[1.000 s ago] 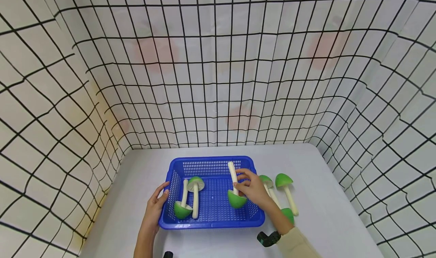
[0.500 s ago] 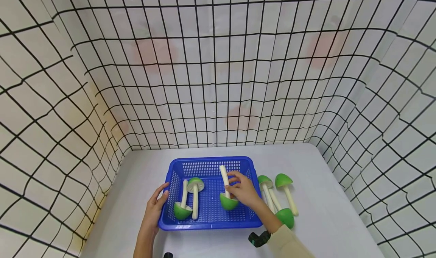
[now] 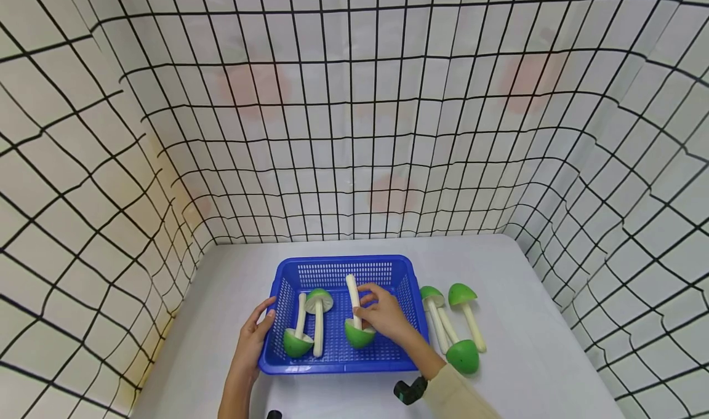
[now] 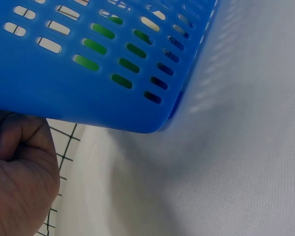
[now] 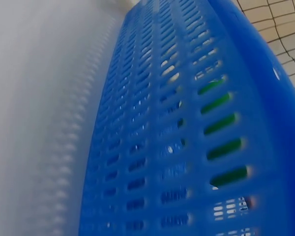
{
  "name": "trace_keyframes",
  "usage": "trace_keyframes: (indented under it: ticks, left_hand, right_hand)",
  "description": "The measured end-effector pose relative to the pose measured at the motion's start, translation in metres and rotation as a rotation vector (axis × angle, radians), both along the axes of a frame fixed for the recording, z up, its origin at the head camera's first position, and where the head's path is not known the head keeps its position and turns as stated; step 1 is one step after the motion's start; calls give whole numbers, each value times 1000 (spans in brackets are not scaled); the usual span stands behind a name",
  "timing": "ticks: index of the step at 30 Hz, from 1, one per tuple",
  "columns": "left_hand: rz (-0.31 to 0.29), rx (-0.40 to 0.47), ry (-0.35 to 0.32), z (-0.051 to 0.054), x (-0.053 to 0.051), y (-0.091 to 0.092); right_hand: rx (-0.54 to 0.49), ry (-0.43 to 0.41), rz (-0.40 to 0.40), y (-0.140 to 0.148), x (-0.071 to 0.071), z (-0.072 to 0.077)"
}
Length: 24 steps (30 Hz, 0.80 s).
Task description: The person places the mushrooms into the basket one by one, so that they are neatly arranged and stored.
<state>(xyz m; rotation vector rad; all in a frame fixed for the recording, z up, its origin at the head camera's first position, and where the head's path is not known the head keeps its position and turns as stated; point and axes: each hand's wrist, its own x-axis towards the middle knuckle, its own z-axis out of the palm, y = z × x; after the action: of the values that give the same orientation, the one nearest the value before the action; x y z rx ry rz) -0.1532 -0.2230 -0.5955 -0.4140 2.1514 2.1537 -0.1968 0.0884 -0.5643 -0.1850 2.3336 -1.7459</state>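
Note:
A blue plastic basket (image 3: 343, 367) with slotted walls stands on the table. My left hand (image 3: 252, 339) grips its left rim; in the left wrist view curled fingers (image 4: 27, 132) meet the rim of the basket (image 4: 78, 98). My right hand (image 3: 388, 317) pinches the pale stem of a green-capped artificial mushroom (image 3: 360, 336) over the middle of the basket, stem up and cap down. Left of it in the basket lie one mushroom (image 3: 298, 344) with its cap toward me and another mushroom (image 3: 318, 330) with its cap away. In the right wrist view the basket wall (image 5: 152, 147) hides the hand.
Right of the basket, several more mushrooms (image 3: 463, 356) lie on the white table (image 3: 526, 333), one mushroom (image 3: 468, 314) slightly apart. A black device (image 3: 410, 391) sits by the right wrist. Cloth walls with a black grid (image 3: 354, 160) enclose the table.
My right hand has carried the mushroom leftward and slightly toward me, from the basket's right side to its middle. My left hand has stayed on the rim.

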Motion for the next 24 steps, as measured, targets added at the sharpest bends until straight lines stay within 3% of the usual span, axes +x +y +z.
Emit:
trace_keyframes:
  ticks: [15, 24]
  left_hand:
    - [11, 7, -14, -2, -1, 1]
    - [16, 13, -17, -2, -1, 1]
  right_hand:
    - [74, -2, 9, -19, 1, -7]
    - [36, -49, 20, -29, -2, -13]
